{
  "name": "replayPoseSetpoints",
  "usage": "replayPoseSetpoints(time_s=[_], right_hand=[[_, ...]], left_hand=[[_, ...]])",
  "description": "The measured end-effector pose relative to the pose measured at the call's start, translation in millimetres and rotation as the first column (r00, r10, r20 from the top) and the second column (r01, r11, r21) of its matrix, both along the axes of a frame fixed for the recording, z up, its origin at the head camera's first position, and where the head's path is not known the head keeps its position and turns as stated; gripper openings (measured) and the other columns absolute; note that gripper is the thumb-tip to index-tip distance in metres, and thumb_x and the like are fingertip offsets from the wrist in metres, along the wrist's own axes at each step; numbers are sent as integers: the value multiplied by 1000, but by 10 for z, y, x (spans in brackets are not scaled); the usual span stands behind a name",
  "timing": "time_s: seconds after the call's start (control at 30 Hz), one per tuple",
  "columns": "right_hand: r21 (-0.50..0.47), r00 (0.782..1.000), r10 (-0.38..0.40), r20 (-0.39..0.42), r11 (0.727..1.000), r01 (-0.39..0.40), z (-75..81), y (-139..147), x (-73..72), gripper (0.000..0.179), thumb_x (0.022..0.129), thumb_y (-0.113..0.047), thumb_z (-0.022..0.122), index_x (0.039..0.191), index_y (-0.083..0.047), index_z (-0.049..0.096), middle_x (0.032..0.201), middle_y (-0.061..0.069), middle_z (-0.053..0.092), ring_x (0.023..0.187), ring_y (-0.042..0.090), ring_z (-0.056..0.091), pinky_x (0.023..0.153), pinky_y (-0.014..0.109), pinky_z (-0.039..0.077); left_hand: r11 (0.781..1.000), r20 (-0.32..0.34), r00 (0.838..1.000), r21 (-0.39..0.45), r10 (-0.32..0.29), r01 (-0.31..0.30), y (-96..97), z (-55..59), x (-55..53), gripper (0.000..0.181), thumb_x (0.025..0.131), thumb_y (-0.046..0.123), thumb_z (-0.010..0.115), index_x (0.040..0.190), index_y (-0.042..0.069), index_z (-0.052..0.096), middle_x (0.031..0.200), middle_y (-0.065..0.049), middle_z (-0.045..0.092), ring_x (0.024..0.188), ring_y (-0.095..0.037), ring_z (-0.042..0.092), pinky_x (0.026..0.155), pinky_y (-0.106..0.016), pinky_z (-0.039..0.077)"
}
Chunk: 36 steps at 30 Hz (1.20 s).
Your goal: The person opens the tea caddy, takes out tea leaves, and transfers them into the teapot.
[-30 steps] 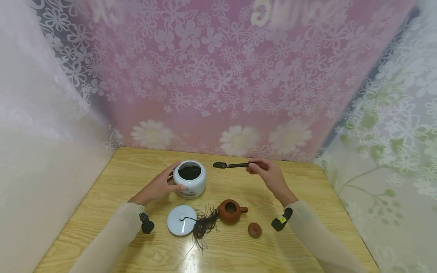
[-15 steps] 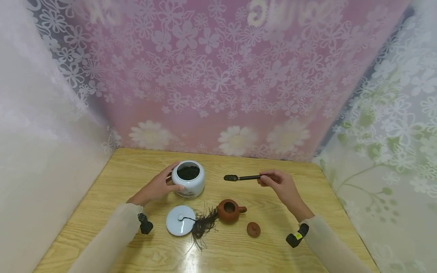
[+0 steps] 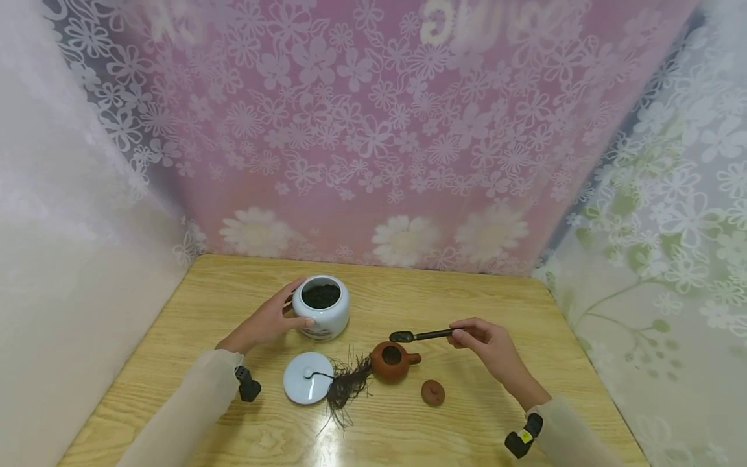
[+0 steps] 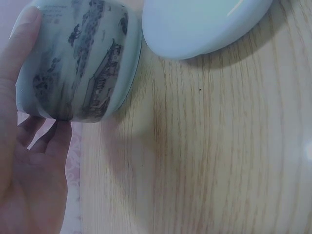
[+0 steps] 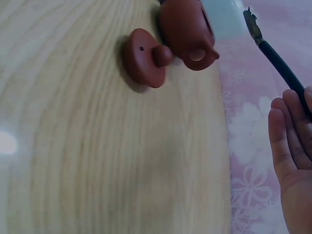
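Observation:
My left hand (image 3: 271, 322) grips the side of a white porcelain jar (image 3: 327, 322), thumb on its front; the jar has dark tea leaves (image 3: 320, 296) inside. In the left wrist view a painted landscape marks the jar (image 4: 78, 63). My right hand (image 3: 487, 347) pinches the dark handle of a tea scoop (image 3: 432, 335) between thumb and fingers. Leaves lie in the scoop's bowl, which hovers just behind and above a brown clay teapot (image 3: 385, 371). The teapot stands uncovered, its handle to the right. In the right wrist view the scoop (image 5: 280, 66) slants up from my fingers.
A white jar lid (image 3: 306, 386) with a dark cord and tassel (image 3: 347, 386) lies in front of the jar. The tassel reaches the teapot's spout. Right of the teapot lies its small clay lid (image 3: 433, 393). The wooden table (image 3: 496, 428) meets a floral curtain behind.
My right hand has brought the loaded scoop right and toward me, from beside the jar to near the teapot's opening. The left hand stays on the jar.

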State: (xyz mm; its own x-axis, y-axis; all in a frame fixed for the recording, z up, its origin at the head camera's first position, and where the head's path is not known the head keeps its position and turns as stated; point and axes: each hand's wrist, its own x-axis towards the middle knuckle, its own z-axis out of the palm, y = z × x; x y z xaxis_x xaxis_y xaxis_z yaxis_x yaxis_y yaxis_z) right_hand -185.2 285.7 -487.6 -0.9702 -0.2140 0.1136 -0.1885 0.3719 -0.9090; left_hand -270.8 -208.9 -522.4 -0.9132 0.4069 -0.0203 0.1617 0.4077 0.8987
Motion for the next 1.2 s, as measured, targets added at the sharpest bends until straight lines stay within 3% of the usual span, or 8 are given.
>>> replayPoseSetpoints(time_s=[0.23, 0.4, 0.57, 0.8, 0.93, 1.07, 1.2], right_hand=[[-10, 999, 31, 18, 999, -31, -142, 45, 104, 28, 111, -16, 66, 129, 4, 73, 111, 15, 82, 99, 16, 81, 91, 36, 68], [53, 999, 20, 33, 998, -21, -193, 61, 161, 30, 110, -18, 68, 130, 4, 73, 110, 13, 82, 100, 24, 81, 91, 41, 68], [121, 1000, 5, -3, 993, -4, -165, 29, 203, 26, 109, -21, 70, 128, -4, 76, 109, 7, 82, 99, 26, 80, 90, 43, 68], [256, 993, -4, -114, 966, 33, -46, -62, 200, 19, 106, -27, 75, 123, -21, 79, 110, -3, 82, 95, 18, 81, 84, 27, 66], [352, 969, 37, -245, 934, 54, 56, -129, 160, 16, 103, -23, 78, 119, -24, 81, 105, -8, 82, 88, 10, 79, 77, 26, 64], [425, 921, 122, -370, 904, 51, 171, -209, 120, 18, 99, -17, 82, 116, -22, 81, 100, -10, 82, 84, 5, 77, 71, 27, 63], [483, 871, 219, -440, 875, 24, 274, -283, 91, 23, 96, -11, 85, 116, -19, 81, 100, -7, 82, 83, 5, 76, 66, 25, 61]], left_hand=[[1000, -6, 1000, -7, 0, 0, 3, -16, 2, 111, 95, 44, 87, 177, 28, 15, 184, -9, 16, 168, -43, 22, 133, -66, 29], [1000, -5, 1000, 8, -3, 3, 1, -16, 0, 111, 94, 44, 88, 177, 27, 16, 183, -9, 17, 167, -43, 23, 133, -64, 30], [1000, -13, 1000, 14, -1, 1, -7, -48, -22, 112, 93, 44, 89, 177, 27, 16, 183, -9, 18, 167, -43, 24, 132, -63, 32], [1000, -7, 1000, 22, -2, 2, -5, -49, -24, 113, 92, 44, 89, 177, 28, 17, 183, -8, 18, 167, -42, 24, 133, -61, 32], [1000, -8, 1000, 14, 1, -1, -4, -30, -13, 113, 92, 45, 89, 177, 27, 16, 183, -8, 18, 167, -42, 24, 133, -62, 31], [1000, -10, 1000, 9, 1, -1, -8, -24, -12, 113, 92, 46, 89, 177, 27, 16, 183, -9, 18, 167, -42, 23, 133, -63, 30], [1000, 1, 1000, 16, -4, 4, -7, -11, -5, 114, 92, 45, 89, 177, 25, 15, 183, -9, 17, 167, -42, 23, 133, -62, 30]])
